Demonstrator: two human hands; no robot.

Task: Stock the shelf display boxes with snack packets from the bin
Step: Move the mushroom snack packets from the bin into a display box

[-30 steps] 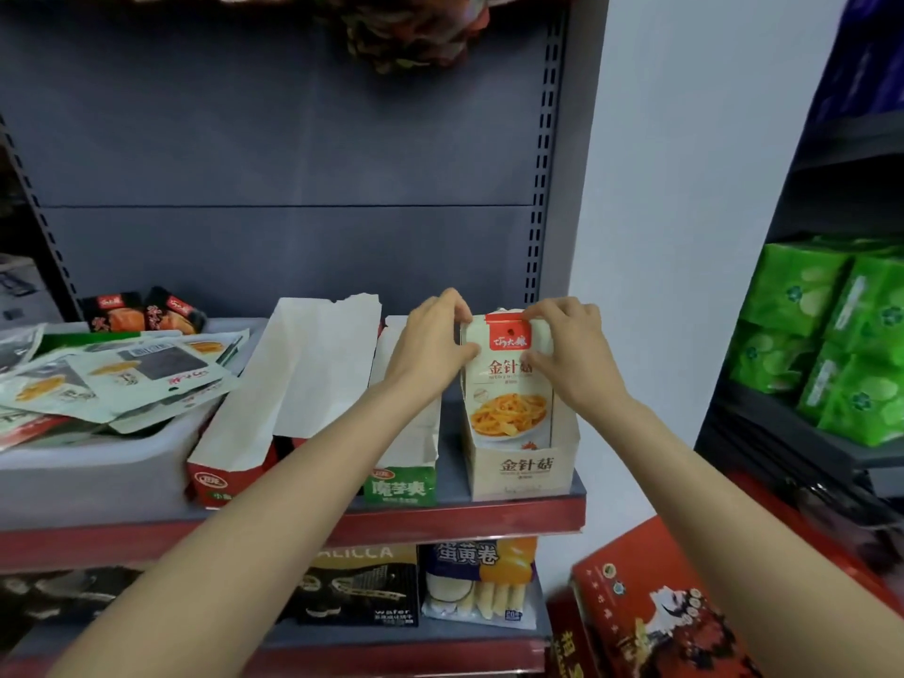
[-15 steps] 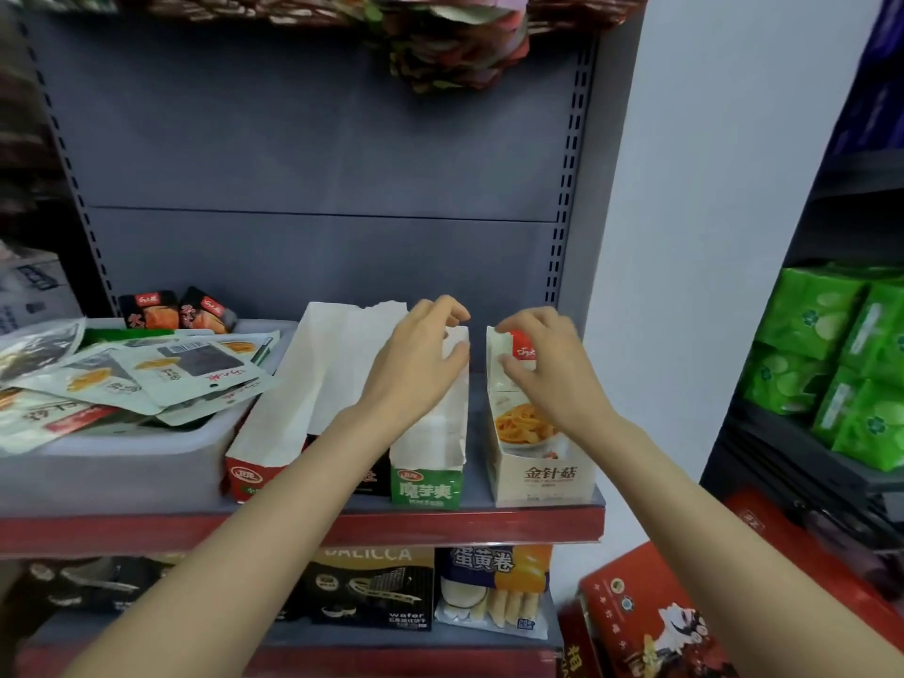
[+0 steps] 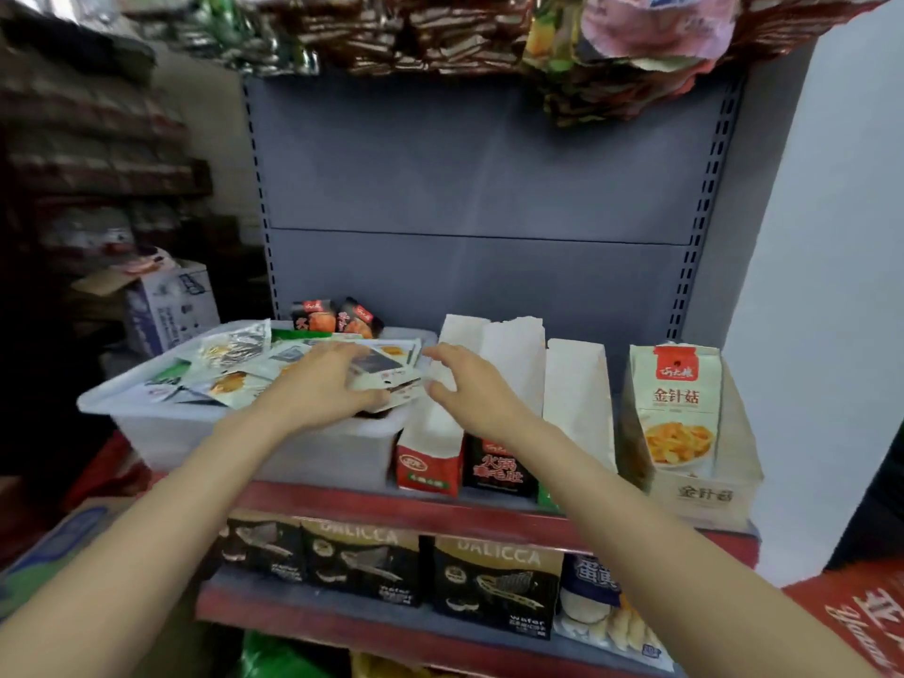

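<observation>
- Two bare forearms are reaching up from the bottom of the view toward the red-edged shelf (image 3: 342, 501), crossing over the lower shelf's black wafer boxes (image 3: 494, 579).
- Nearest the bin, the left hand (image 3: 318, 389) is lying on the heap of snack packets (image 3: 235, 379), fingers nearly straight over a white packet (image 3: 386, 379) at the bin's right end; whether the thumb is pinching it from below I cannot tell.
- Beside it, the right hand (image 3: 469, 389) is hovering with its grip spread and holding nothing, fingertips just short of the same packet.
- Judging the step as picking up the next packet, it would go best by lifting only the top one, flat, with both hands, so the loose heap is not dragged over the rim.
- That rim of the white plastic bin (image 3: 161, 433) is sitting level with the hands, and the bin's right wall is standing just beside the red display box (image 3: 428, 462), so a packet should be raised clear before travelling right.
- Tall white flaps (image 3: 508, 354) are standing above the red box and the dark display box (image 3: 499, 469); a low sideways sweep would likely be bending them.
- Farther right, the cream display box (image 3: 704, 491) is already holding an upright mushroom packet (image 3: 677, 403).
- Open room is lying above the boxes, before the grey back panel (image 3: 479, 188); hanging goods (image 3: 611, 46) are capping it high up.
</observation>
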